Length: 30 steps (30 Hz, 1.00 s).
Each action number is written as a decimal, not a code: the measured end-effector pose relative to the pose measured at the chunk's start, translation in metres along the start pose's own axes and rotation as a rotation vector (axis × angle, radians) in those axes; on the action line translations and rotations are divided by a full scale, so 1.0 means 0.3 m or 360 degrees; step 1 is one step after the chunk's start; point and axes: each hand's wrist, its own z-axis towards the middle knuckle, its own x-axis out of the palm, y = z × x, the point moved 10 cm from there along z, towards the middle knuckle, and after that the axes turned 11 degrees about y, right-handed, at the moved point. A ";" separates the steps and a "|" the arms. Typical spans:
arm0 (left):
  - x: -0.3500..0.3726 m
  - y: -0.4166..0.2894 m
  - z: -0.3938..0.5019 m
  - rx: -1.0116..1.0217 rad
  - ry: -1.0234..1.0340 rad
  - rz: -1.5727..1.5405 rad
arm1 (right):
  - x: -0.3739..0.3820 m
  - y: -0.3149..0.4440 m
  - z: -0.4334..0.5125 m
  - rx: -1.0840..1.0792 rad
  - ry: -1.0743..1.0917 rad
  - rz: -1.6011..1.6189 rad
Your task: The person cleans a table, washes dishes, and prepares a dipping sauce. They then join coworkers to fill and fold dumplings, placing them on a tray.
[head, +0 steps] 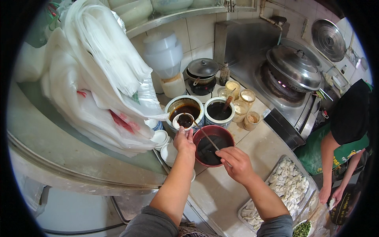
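Note:
My left hand [184, 141] holds a small white bowl [176, 123] over the near edge of a blue-and-white crock [202, 110] of reddish-brown sauce. Dark sauce is inside the small bowl. Between the fingers of my right hand [237, 161] is the long, thin metal handle of a spoon or ladle [208, 137]. It slants up-left to the small bowl; its head is hard to make out there. Under the handle sits a dark red bowl [232, 139] of dark liquid. Beside the first crock, a second crock [219, 122] contains black liquid and a brown handle.
Several seasoning jars [240, 109] stand right of the crocks. White bowls [160, 138] and plastic bags [97, 89] are at left. A tray of dumplings [288, 183] lies at right, near a co-worker's hands [325, 194]. A lidded wok [293, 69] sits over a lit burner.

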 end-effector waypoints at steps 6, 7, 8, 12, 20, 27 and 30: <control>-0.003 0.002 -0.003 -0.0007 -0.0008 0.0003 | -0.013 0.006 0.014 -0.0027 -0.0053 0.0011; -0.005 0.003 -0.002 -0.0013 -0.0013 0.0001 | -0.015 0.006 0.015 -0.0023 -0.0063 0.0012; -0.007 0.002 -0.002 -0.0009 -0.0016 0.0010 | -0.018 0.005 0.016 -0.0019 -0.0072 0.0014; -0.003 0.001 0.000 -0.0008 0.0031 0.0001 | -0.024 0.001 0.018 -0.0010 -0.0130 0.0041; -0.004 0.001 -0.004 0.0010 0.0032 -0.0025 | -0.020 -0.233 -0.074 0.0813 -0.0509 0.0704; 0.011 0.011 -0.052 -0.0050 0.0057 0.0083 | 0.143 -0.432 -0.087 0.1232 -0.0939 0.1737; 0.025 0.036 -0.146 -0.0093 0.0188 0.0145 | 0.179 -0.426 0.065 0.1006 -0.0484 0.1172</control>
